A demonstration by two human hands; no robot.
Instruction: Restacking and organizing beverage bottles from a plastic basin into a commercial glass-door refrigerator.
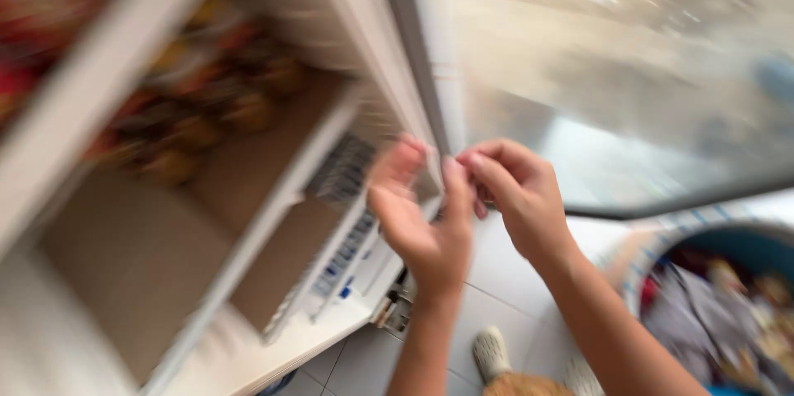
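The whole view is blurred by motion. My left hand [413, 218] is raised with its fingers apart, its fingertips at the edge of a white shelf cabinet [273, 197] and the frame of its glass door [430, 81]. My right hand [517, 189] is just to the right of it with the fingers curled in. Their tips meet those of my left hand. I see nothing clearly held in either hand.
The cabinet's shelves hold blurred red and yellow packages [198, 98] and rows of small white and blue items [343, 247]. The open glass door [628, 98] fills the upper right. A blue-rimmed basket [728, 239] of goods sits lower right. My shoe [492, 353] stands on white floor tiles.
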